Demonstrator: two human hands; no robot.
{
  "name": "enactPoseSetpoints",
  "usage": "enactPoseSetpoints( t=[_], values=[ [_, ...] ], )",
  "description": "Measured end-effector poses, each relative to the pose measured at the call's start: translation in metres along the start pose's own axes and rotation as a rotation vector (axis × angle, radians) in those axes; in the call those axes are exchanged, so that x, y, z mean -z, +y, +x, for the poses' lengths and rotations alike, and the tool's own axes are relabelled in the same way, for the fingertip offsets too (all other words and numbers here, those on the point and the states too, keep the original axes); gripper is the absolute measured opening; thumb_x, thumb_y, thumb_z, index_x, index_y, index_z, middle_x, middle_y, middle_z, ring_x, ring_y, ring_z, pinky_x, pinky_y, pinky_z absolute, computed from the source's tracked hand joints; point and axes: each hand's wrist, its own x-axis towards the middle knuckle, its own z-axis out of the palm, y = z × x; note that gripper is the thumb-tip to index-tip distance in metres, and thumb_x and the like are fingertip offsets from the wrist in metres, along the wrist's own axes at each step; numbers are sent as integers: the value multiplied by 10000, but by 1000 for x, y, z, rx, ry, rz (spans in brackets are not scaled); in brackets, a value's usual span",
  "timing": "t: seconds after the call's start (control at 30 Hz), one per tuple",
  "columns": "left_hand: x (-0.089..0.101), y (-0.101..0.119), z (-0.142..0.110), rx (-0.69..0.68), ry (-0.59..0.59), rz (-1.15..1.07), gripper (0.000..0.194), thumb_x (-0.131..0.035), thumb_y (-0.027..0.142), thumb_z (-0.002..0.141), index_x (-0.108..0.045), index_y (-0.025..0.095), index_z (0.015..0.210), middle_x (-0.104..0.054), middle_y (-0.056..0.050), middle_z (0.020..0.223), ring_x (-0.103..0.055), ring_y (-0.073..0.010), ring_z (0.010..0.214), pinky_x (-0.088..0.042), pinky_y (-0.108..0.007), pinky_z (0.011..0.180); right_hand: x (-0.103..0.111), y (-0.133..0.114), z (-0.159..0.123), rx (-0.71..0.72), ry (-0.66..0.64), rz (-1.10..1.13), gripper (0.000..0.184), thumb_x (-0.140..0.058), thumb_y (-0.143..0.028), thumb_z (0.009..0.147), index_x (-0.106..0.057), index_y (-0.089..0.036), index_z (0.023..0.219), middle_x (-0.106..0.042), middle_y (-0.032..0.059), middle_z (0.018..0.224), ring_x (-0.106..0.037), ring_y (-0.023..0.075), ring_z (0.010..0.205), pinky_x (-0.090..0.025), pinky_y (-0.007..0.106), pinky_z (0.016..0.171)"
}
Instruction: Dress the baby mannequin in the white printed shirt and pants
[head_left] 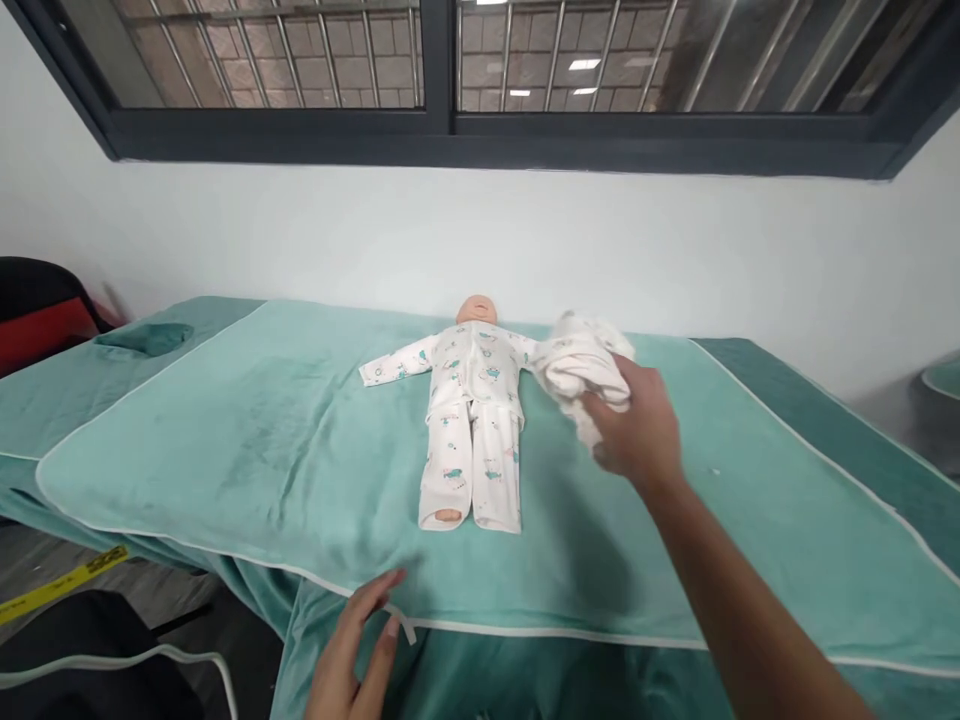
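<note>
A baby doll (478, 310) lies on its back on the green cover, its head toward the wall. It wears a white patterned top (474, 365) and matching trousers (495, 465); one foot shows slightly at a trouser hem. My right hand (641, 425) is closed around a bunched white cloth (581, 365), held above the cover beside the doll's sleeve and hiding that sleeve's end. What kind of cloth it is does not show. Near the front edge of the cover, my left hand (360, 650) is empty, with thumb and fingers apart.
The green cover (225, 440) with white piping spreads over the table. Behind it stand a white wall (337, 230) and a dark window frame (480, 140). A black and red item (45, 320) is at far left. A pale cable (120, 660) and yellow tape (67, 582) show below left.
</note>
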Motion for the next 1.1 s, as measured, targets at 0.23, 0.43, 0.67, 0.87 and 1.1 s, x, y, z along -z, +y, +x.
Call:
enactPoseSetpoints(
  t=[0.23, 0.43, 0.67, 0.87, 1.1],
  values=[
    [-10, 38, 93, -341, 144, 37, 312, -503, 399, 909, -665, 216, 1104, -666, -72, 1188, -608, -235, 1134, -484, -378, 1008, 3, 83, 1, 63, -445, -590, 579, -397, -486, 940, -352, -300, 1486, -545, 149, 1300, -600, 346, 1060, -511, 415, 697],
    [-42, 94, 215, -482, 181, -53, 265, -474, 280, 915, -657, 221, 1098, -664, -51, 1167, -593, -206, 1117, -473, -359, 987, 18, 53, 7, 136, -306, -529, 645, -386, -590, 928, -399, -197, 1439, -467, 169, 1434, -519, 389, 1210, -512, 499, 835],
    [-97, 147, 341, -547, 44, -46, 295, -452, 235, 898, -674, 186, 1087, -670, -74, 1200, -594, -215, 1132, -450, -383, 1027, -100, -27, 69, 251, -250, 149, 285, -444, -340, 926, -592, -236, 1146, -636, 69, 1187, -603, 230, 1080, -501, 363, 873],
    [-111, 131, 379, -539, -12, -26, 340, -414, 205, 899, -672, 204, 1120, -656, -52, 1254, -558, -215, 1204, -395, -410, 1096, -197, -55, 134, 60, -265, 180, 183, -478, -339, 885, -599, -208, 928, -651, 71, 990, -609, 202, 860, -454, 345, 795],
    [-111, 128, 383, -506, -65, -109, 391, -377, 140, 888, -640, 213, 1167, -642, -42, 1281, -544, -199, 1241, -391, -407, 1105, -205, -51, 160, 35, -477, 87, 233, -571, -428, 785, -498, -224, 700, -619, 20, 740, -522, 182, 673, -361, 310, 626]
  ],
)
